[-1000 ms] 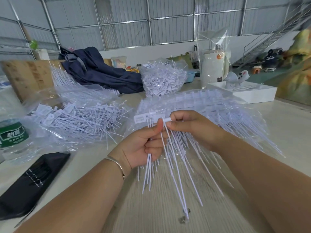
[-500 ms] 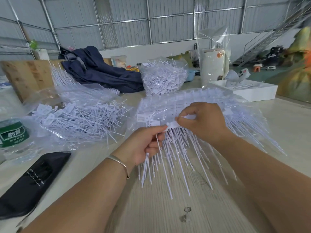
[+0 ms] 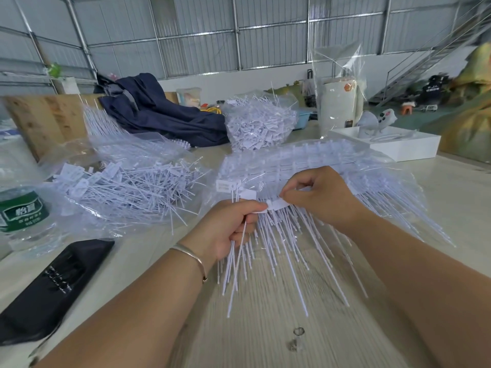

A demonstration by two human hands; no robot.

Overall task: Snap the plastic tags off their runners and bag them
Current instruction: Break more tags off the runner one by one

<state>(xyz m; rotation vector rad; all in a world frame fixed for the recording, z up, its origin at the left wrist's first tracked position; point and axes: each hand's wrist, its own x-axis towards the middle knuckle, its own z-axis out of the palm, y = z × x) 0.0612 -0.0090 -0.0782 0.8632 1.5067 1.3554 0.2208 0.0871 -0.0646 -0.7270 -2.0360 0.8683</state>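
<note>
I saw the worktop point(image 3: 265, 341) under a big bag of runners point(image 3: 305, 160). My left hand point(image 3: 228, 229) held a bunch of tags point(image 3: 239, 261) tight. My right hand point(image 3: 324, 195) pinched one tag point(image 3: 277, 204) on the runners, just beside my left thumb.

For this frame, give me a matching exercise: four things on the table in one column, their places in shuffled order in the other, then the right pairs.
Things:
1. water bottle
2. dark blue jacket
3. white tray
4. black case

Places:
A. far right of the table
B. near left, below the bottle
C. left edge, green label
D. far side, left of centre

Pairs: 1-C, 2-D, 3-A, 4-B
</note>
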